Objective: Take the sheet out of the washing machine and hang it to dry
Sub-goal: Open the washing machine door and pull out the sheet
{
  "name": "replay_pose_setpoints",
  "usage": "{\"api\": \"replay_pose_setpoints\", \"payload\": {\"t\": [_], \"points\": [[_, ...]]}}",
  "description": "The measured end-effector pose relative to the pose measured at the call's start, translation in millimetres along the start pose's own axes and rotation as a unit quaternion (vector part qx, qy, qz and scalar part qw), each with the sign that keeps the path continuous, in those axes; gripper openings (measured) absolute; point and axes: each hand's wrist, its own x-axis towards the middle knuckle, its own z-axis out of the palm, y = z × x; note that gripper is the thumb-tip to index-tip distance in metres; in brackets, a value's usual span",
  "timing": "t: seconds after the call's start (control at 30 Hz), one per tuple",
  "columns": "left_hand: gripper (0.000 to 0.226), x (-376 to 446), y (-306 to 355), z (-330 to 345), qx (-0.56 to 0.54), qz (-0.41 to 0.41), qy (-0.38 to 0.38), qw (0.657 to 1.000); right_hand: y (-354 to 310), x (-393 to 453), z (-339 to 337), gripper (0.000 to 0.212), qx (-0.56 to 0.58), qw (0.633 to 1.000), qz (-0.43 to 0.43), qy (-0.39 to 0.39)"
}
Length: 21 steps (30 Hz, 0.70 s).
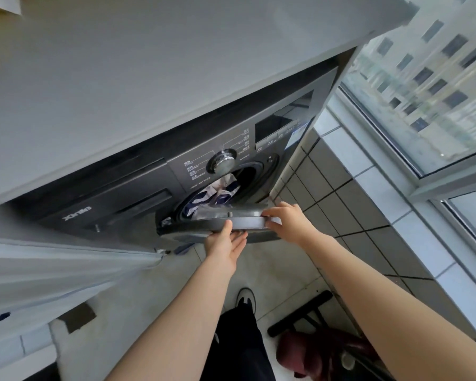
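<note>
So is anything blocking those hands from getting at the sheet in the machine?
Yes, partly. The washing machine door is swung out, edge-on, between both hands and the blue-and-white sheet in the drum. The left hand and right hand both touch the door's rim.

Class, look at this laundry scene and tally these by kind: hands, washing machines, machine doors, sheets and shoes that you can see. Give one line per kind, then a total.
Hands: 2, left hand and right hand
Washing machines: 1, washing machine
Machine doors: 1, door
Sheets: 1, sheet
Shoes: 1, shoe
Total: 6
</note>
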Motion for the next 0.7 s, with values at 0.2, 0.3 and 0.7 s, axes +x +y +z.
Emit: {"api": "replay_pose_setpoints", "payload": {"t": [0.2, 0.3, 0.7], "points": [[0.027, -16.8, -17.3, -36.0, 0.078, 0.000, -0.011, 0.997, -8.7, -48.2, 30.4, 0.034, 0.064, 0.996, 0.051, -0.029], [0.027, -19.6, -28.4, -64.5, 0.114, 0.009, -0.008, 0.993, -25.0, -76.1, 53.0, 0.035, 0.074, 0.995, 0.060, -0.039], [0.027, -30.8, -48.6, -157.3, 0.223, 0.093, 0.021, 0.970, -92.3, -144.9, 126.1, 0.036, 0.181, 0.979, 0.079, -0.054]]}}
